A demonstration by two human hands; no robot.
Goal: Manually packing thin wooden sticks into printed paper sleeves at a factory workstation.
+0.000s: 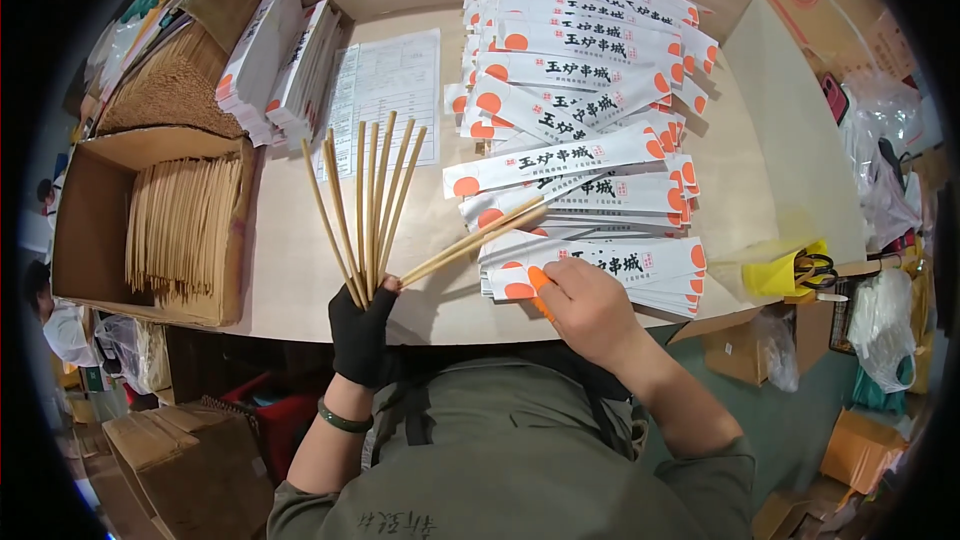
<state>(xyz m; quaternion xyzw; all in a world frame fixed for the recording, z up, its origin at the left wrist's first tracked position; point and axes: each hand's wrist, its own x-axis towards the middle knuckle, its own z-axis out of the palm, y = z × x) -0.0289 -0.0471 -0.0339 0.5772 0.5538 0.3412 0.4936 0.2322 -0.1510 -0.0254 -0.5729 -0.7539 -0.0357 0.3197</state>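
Observation:
My left hand (362, 338), in a black fingerless glove, is closed round the lower ends of several wooden chopsticks (372, 195). Most of them fan upward; a pair of chopsticks (478, 240) slants off to the right, its tips over the printed sleeves. A bracelet circles my left wrist. My right hand (590, 315) is curled at the near end of the sleeve pile, an orange finger cot (541, 292) on one finger. That finger presses on the end of a white paper chopstick sleeve (510, 284) with orange dots; the thumb side is partly hidden.
A tall, overlapping pile of paper sleeves (590, 70) covers the table's right half. At left stands a cardboard box (90, 230) of chopsticks, with sleeve bundles (262, 65) behind it. A printed sheet (400, 90) lies mid-table. Scissors (818, 270) sit in a yellow holder (775, 275) at the right edge.

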